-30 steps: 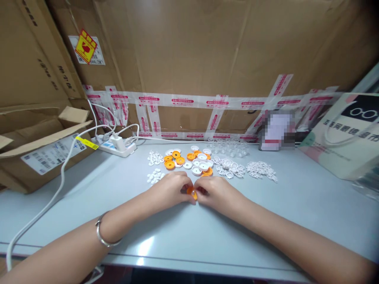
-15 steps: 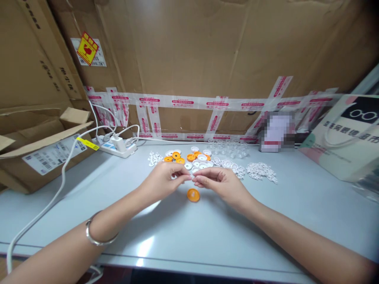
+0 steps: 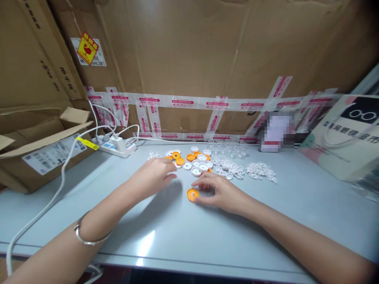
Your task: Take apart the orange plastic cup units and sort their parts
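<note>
An orange round plastic cap (image 3: 190, 199) lies on the table in front of me, a small pale piece at its middle. My right hand (image 3: 222, 191) is beside it, thumb and fingers spread, the thumb tip at or very near the cap's right edge. To the left, my left hand (image 3: 154, 177) hovers over the table with its thumb apart from the fingers and nothing seen in it. Just beyond that hand is a cluster of small white pegs (image 3: 154, 155), partly hidden by it. White caps (image 3: 202, 157) and orange caps (image 3: 175, 155) are heaped behind both hands.
Small white perforated pieces (image 3: 261, 172) lie at the right, with clear plastic parts (image 3: 233, 149) behind. A power strip (image 3: 126, 150) with white cables stands left, by an open cardboard box (image 3: 17, 169). A paper bag (image 3: 334, 146) is far right; a big carton (image 3: 189, 51) backs the table.
My hands have parted from their pinch above the orange cap. The left moved left toward the white pegs; the right came down beside the cap. A pale piece now shows more plainly in the cap.
</note>
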